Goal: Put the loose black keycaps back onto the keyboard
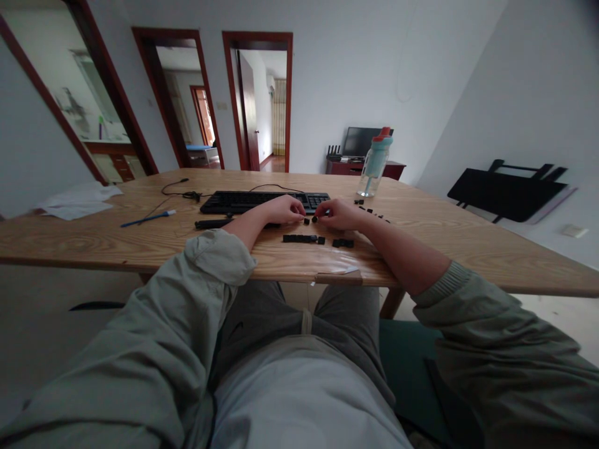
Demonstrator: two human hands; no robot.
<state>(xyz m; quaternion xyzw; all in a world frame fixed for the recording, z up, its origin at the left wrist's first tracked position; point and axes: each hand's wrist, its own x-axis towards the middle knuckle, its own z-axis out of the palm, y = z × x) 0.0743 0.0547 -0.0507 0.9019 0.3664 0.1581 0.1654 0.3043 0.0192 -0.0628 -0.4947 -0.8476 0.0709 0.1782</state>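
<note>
A small black keycap [314,219] sits between the fingertips of my right hand [340,214], which is closed in a pinch over the table. Just left of it, my left hand [284,210] has its fingers drawn together. Another black keycap [306,221] lies right by the left fingertips; whether they grip anything is too small to tell. Behind both hands stretches a black keyboard [229,201], partly covered by the left hand. Nearer to me lie a row of keycaps [299,239] and a smaller cluster of keycaps [343,243]. More loose keycaps [369,211] are scattered beyond my right wrist.
A clear bottle with a teal and red lid [374,163] stands at the back right of the wooden table [154,243]. On the left are a blue stick with a white end [148,218], a cable [191,195] and white paper [79,201]. A long black object [211,223] lies by my left forearm.
</note>
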